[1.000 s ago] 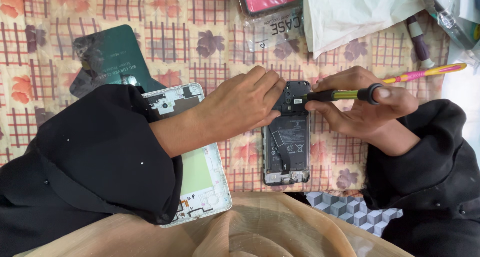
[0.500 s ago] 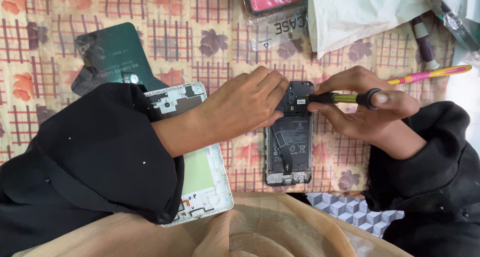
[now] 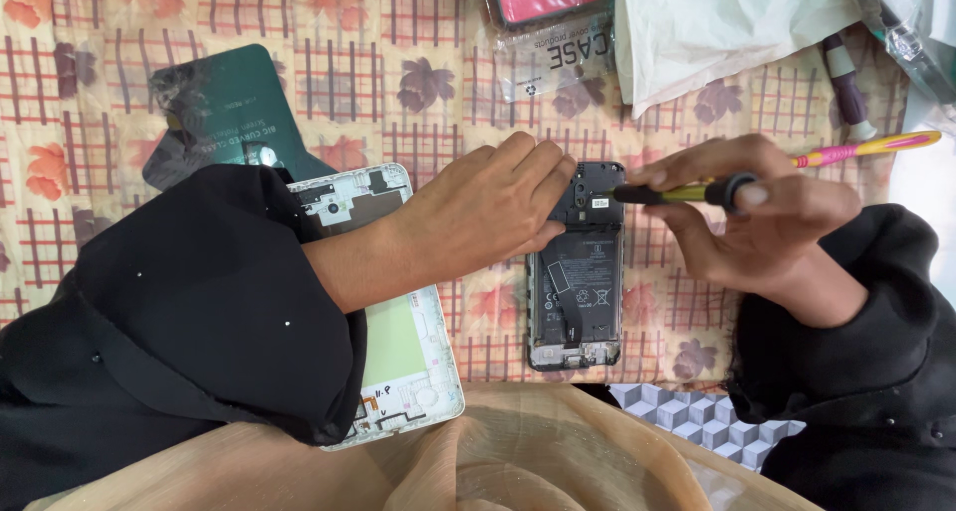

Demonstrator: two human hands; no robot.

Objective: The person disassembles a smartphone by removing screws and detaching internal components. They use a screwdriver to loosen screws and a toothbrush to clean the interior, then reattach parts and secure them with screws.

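The step in hand seems to be work on a screw: the left hand (image 3: 478, 212) lies flat with its fingers together on the upper left edge of the opened phone (image 3: 578, 272), and the right hand (image 3: 757, 217) pinches a thin screwdriver (image 3: 687, 190) whose tip touches the top part near the camera. The next move probably needs steady downward pressure and a slow turn, so the tip does not slip. The phone lies at the centre of the flowered cloth (image 3: 418, 83), back cover off, with a dark battery and a black plate showing; a white phone frame (image 3: 398, 352) lies at 8 o'clock from it.
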